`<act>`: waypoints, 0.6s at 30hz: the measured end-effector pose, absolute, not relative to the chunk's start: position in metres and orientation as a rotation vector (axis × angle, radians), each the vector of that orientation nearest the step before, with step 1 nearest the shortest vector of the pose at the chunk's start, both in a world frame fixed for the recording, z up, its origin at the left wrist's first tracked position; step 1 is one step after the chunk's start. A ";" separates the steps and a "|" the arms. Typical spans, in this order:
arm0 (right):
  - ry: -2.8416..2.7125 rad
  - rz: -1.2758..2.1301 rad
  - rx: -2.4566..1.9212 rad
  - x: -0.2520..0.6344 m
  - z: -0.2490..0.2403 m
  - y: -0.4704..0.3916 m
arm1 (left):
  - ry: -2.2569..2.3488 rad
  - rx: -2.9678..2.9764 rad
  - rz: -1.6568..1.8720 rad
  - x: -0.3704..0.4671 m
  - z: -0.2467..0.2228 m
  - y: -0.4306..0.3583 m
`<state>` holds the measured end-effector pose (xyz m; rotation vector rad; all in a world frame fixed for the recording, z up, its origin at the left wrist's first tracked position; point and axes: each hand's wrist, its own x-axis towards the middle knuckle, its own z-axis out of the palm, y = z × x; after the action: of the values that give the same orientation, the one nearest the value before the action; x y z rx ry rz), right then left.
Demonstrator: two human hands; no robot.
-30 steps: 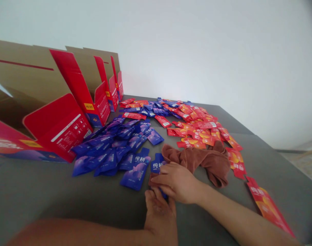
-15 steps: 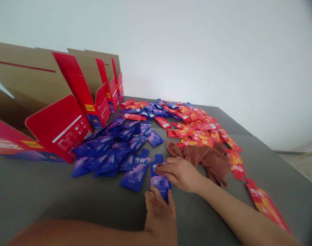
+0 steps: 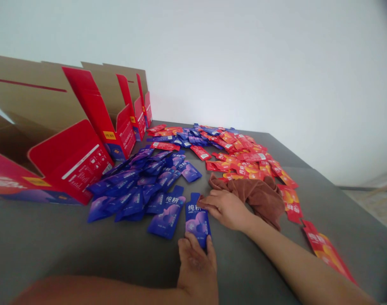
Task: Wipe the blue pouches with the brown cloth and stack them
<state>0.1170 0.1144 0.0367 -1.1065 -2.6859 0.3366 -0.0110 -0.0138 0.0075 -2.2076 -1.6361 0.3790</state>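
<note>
A blue-purple pouch point(image 3: 196, 218) lies flat on the grey table in front of me, its narrow neck pointing away. My left hand point(image 3: 197, 263) holds the pouch's near end, fingers on one corner and thumb along the right edge. In my right hand point(image 3: 227, 208) a corner of a brown cloth point(image 3: 265, 201) is pinched, and it touches the upper right of the pouch. The rest of the cloth lies bunched behind that hand. Just left of the held pouch is another blue pouch point(image 3: 167, 217), beside a heap of blue pouches point(image 3: 133, 186).
Open red cardboard boxes point(image 3: 73, 165) stand in a row along the left. Red-orange pouches point(image 3: 247, 156) are spread at the back right, with mixed pouches point(image 3: 193, 135) farther back. One red pouch point(image 3: 327, 249) lies at the right, near my forearm. A white wall point(image 3: 244, 63) rises behind the table point(image 3: 95, 250).
My right hand has slid the cloth corner up and right over the pouch, so more of its print shows. The left hand keeps its hold at the near end.
</note>
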 end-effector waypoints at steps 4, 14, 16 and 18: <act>-2.756 0.378 -0.937 0.101 0.042 0.092 | -1.708 -2.252 0.261 -0.010 0.002 -0.012; -2.683 0.397 -1.073 0.111 0.037 0.108 | -1.664 -2.206 0.318 -0.007 -0.001 -0.014; -2.688 0.347 -1.107 0.113 0.037 0.110 | -1.635 -2.192 0.338 -0.009 0.002 -0.015; -2.717 0.320 -1.080 0.110 0.039 0.106 | -1.647 -2.205 0.331 -0.009 0.002 -0.014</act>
<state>0.1104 0.1057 0.0386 -1.0802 -2.7169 0.3195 -0.0085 -0.0144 0.0020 -2.2050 -1.6466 0.3313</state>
